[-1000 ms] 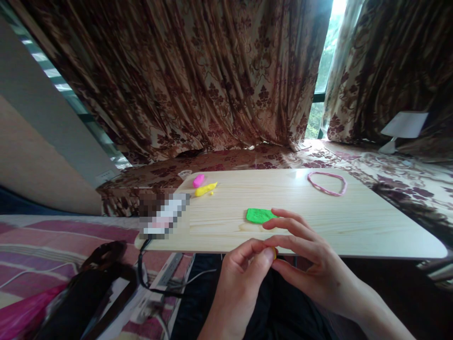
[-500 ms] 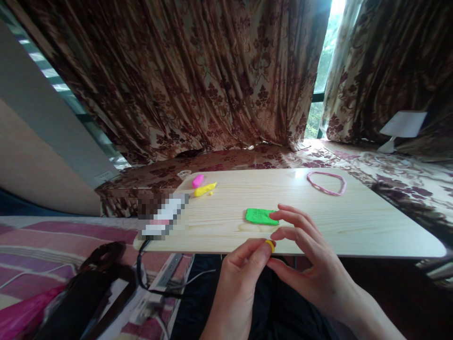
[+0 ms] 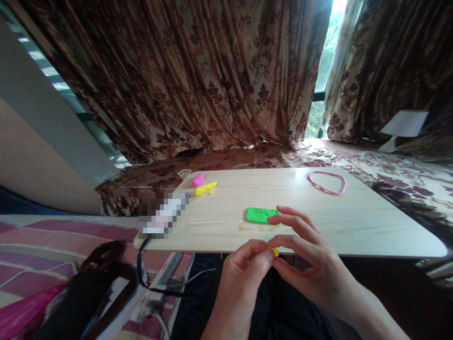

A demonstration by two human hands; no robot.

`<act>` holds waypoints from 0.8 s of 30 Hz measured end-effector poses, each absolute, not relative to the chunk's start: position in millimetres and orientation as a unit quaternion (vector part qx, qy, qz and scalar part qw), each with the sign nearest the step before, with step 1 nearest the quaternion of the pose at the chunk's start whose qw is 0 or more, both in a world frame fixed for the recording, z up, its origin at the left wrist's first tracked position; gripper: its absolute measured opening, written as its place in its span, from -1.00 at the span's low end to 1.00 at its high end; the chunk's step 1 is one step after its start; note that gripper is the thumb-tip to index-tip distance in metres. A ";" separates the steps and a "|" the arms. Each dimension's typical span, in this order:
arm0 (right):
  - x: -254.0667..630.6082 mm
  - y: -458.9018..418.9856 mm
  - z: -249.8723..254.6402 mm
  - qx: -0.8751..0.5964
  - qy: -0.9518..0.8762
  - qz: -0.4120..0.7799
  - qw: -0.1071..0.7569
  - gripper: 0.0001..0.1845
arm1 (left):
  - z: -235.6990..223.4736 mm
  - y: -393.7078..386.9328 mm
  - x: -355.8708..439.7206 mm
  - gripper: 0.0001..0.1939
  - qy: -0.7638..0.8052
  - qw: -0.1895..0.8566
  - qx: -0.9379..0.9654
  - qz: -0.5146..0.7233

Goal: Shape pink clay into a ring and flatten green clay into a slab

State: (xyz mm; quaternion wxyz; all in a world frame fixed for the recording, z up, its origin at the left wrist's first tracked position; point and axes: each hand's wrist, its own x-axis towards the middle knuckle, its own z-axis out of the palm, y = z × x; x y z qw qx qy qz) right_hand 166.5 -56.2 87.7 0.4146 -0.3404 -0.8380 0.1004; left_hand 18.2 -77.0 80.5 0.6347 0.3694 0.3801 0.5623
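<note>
A small piece of yellow modelling clay [image 3: 274,251] is pinched between the thumb and bent index finger of my left hand [image 3: 244,271]. From the other side, the index finger and thumb of my right hand [image 3: 313,262] close on its free end, the other fingers held out above. Beyond those outstretched fingers a flat green clay slab [image 3: 260,215] lies on the wooden table [image 3: 368,226], its right end partly covered by them. At the far left of the table lie a yellow clay roll [image 3: 205,189] with a tiny yellow bit beside it and a pink clay lump [image 3: 198,179].
A twisted pink ring [image 3: 327,192] rests at the table's back right. On the left edge sits a blurred-out object [image 3: 166,215] with a black cable. A power strip [image 3: 170,271] and a black bag [image 3: 95,288] are on the striped bed. A white lamp [image 3: 403,125] stands behind.
My right thumb and index finger moved off the yellow clay half a second ago, showing its curved edge, and are now back against it. The clay pieces on the table have not moved.
</note>
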 end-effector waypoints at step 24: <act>170.4 -55.9 85.5 -0.329 -0.838 0.121 0.418 -0.79 | 77.6 -76.8 15.2 -0.87 0.405 0.554 0.449 0.571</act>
